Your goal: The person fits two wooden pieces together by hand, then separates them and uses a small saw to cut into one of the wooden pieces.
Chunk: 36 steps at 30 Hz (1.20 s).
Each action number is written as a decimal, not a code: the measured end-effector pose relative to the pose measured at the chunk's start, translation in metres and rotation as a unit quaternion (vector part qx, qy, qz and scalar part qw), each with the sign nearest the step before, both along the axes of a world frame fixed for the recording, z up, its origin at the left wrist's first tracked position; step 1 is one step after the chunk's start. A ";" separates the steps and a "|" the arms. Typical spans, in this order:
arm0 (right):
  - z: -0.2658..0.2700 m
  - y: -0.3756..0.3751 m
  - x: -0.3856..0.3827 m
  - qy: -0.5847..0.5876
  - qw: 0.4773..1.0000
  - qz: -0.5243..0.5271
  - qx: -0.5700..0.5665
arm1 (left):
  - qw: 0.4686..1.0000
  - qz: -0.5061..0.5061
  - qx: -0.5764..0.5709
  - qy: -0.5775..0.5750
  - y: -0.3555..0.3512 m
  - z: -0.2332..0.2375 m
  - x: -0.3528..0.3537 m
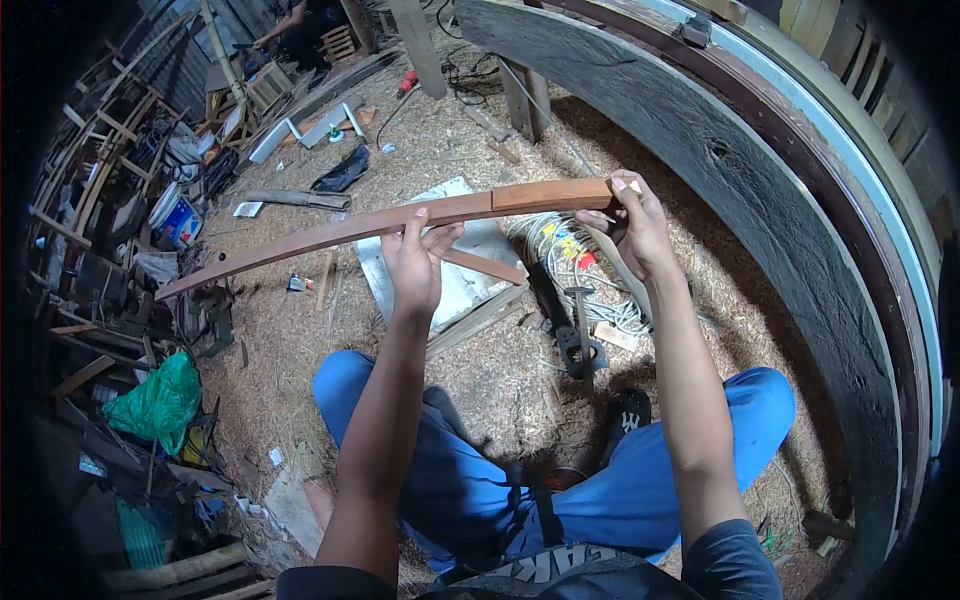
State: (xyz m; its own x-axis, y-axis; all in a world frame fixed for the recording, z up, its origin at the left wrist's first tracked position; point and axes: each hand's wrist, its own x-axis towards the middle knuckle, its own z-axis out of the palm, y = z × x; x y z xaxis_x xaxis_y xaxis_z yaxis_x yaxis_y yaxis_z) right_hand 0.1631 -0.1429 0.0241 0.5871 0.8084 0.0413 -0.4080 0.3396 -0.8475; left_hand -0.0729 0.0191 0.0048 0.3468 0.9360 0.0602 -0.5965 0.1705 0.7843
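A long reddish-brown wooden strip [330,233] is held up across the view, with a shorter, thicker wooden piece [550,196] against its right part. My left hand [420,262] grips the strip near its middle, thumb on the near face. The right end is held by my right hand [640,225], its fingers closed round the wood. Below lie a white board [385,280] with another wooden strip [485,266] on it, and a hammer [583,330] beside a dark metal tool [570,350].
Coiled cable [625,318] lies past the hammer. A thick dark plank [800,200] stands along the right side. Scrap wood and a green bag [160,402] fill the left. Another person [300,35] is at the far top left. Wood shavings cover the ground.
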 end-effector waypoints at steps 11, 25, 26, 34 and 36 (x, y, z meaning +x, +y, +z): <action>-0.007 0.000 -0.001 -0.012 1.000 -0.008 -0.008 | 0.999 0.000 0.030 0.012 -0.001 0.001 -0.001; -0.004 -0.004 -0.001 -0.026 0.999 0.025 0.011 | 1.000 0.006 0.005 0.005 0.000 -0.001 -0.003; -0.007 -0.004 0.001 -0.031 0.999 0.028 0.016 | 1.000 0.008 0.004 0.004 0.000 -0.001 -0.003; -0.004 -0.002 -0.006 -0.060 0.998 -0.003 0.023 | 1.000 -0.008 0.000 -0.002 0.008 -0.006 -0.007; -0.002 -0.001 -0.008 -0.070 0.997 -0.013 0.031 | 1.000 0.002 -0.010 -0.007 0.007 -0.007 -0.006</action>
State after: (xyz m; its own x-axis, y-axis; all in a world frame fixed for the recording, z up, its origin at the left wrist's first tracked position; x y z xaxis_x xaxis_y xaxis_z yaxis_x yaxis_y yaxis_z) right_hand 0.1554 -0.1438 0.0221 0.5929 0.7864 0.1735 -0.2772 0.4016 -0.8728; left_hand -0.0788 0.0262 -0.0024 0.3424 0.9384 0.0472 -0.6081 0.1830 0.7725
